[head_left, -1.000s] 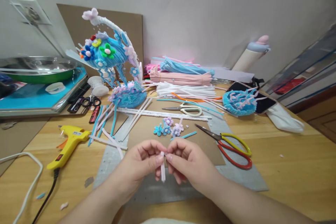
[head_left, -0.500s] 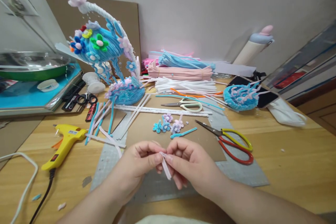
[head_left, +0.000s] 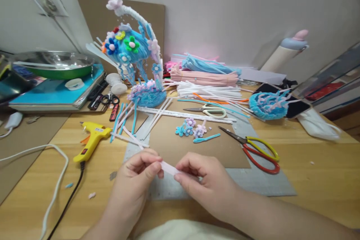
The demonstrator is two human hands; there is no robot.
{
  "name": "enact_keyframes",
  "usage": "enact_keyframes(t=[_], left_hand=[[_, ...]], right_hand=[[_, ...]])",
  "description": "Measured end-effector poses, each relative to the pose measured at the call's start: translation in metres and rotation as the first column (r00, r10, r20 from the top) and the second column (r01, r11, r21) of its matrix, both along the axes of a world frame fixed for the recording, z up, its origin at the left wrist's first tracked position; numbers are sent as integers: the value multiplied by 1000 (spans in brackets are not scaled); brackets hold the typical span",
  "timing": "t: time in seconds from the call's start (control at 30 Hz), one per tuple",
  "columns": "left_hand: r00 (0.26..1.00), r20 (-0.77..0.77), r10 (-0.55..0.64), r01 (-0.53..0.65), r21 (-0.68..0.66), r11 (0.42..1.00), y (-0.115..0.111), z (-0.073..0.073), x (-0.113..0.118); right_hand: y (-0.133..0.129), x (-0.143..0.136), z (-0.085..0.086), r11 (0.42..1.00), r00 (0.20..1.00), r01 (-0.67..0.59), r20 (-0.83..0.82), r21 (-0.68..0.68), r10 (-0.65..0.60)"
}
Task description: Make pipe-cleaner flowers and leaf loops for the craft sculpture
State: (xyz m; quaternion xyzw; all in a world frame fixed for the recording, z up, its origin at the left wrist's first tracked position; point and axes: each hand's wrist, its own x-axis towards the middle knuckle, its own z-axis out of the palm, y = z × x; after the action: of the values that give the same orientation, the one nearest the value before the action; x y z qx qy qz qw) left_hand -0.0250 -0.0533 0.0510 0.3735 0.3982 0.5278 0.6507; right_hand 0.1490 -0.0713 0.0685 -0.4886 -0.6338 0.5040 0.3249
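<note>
A short pale pink pipe cleaner (head_left: 169,168) stretches between my two hands above the near edge of the cardboard. My left hand (head_left: 142,174) pinches its left end between thumb and forefinger. The thumb and fingers of my right hand (head_left: 201,176) close on the other end. Just beyond, small pipe-cleaner flowers (head_left: 188,130) in blue, pink and lilac lie on the cardboard sheet (head_left: 168,150), beside a blue pipe-cleaner piece (head_left: 206,138). Farther left stands a blue flower-covered pipe-cleaner lamp shape (head_left: 132,60) with a white curved stem.
Large scissors (head_left: 261,153) lie open at right, with smaller scissors (head_left: 208,110) behind the flowers. A yellow glue gun (head_left: 91,138) with a black cord is at left. Pipe-cleaner bundles (head_left: 208,78) line the wall. A blue woven piece (head_left: 267,107) rests on a phone.
The pink pipe cleaner hung folded down from my pinched fingertips; now it is stretched sideways. My hands have moved apart. The view has swung left.
</note>
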Motion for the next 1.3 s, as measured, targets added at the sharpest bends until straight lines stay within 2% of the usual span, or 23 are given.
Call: enact_keyframes(t=[0.13,0.23,0.4,0.5,0.57,0.6,0.67,0.73,0.77,0.83,0.9,0.97,1.03,1.17,1.3], left_hand=[[992,41,117,-118,32,992,-22,-9,-20],[983,46,175,-177,37,984,-36,-14,-35],[973,-77,219,-213,86,973,-53,-19,-58],[937,-233,259,-235,123,964,-62,-22,-69],[865,-399,303,-255,171,952,-68,-27,-77],[798,-493,347,-265,230,936,-71,-30,-81],[593,-650,475,-239,421,875,-74,-35,-92],[359,-721,592,-107,599,794,-75,-40,-102],[268,-739,619,-29,636,771,-75,-42,-107],[154,-775,614,97,630,771,-74,-46,-114],[106,-801,589,194,598,778,-73,-48,-117],[93,-799,594,266,595,759,-73,-50,-117],[93,-785,612,287,610,739,-74,-52,-117],[96,-794,600,328,594,734,-76,-51,-118],[48,-829,557,406,526,747,-76,-47,-118]], right_hand=[[-6,-19,1,986,977,-119,190,116,96],[-10,-36,-2,964,956,-200,253,178,152],[-13,-60,-11,967,960,-232,188,105,210],[-11,-68,-18,969,961,-242,149,56,232],[-8,-70,-23,959,951,-265,190,105,242],[-7,-71,-26,949,942,-280,230,144,243],[-4,-71,-30,926,914,-315,329,206,237],[-3,-72,-33,912,873,-345,433,222,225],[-2,-73,-34,906,848,-361,483,221,220],[-2,-75,-35,892,797,-393,568,225,207],[-3,-78,-35,877,758,-419,622,236,195],[-4,-80,-35,867,735,-437,650,239,191],[-4,-81,-36,862,727,-447,659,239,194],[-5,-80,-37,862,731,-447,654,240,197],[-5,-79,-37,859,724,-457,657,231,209]])
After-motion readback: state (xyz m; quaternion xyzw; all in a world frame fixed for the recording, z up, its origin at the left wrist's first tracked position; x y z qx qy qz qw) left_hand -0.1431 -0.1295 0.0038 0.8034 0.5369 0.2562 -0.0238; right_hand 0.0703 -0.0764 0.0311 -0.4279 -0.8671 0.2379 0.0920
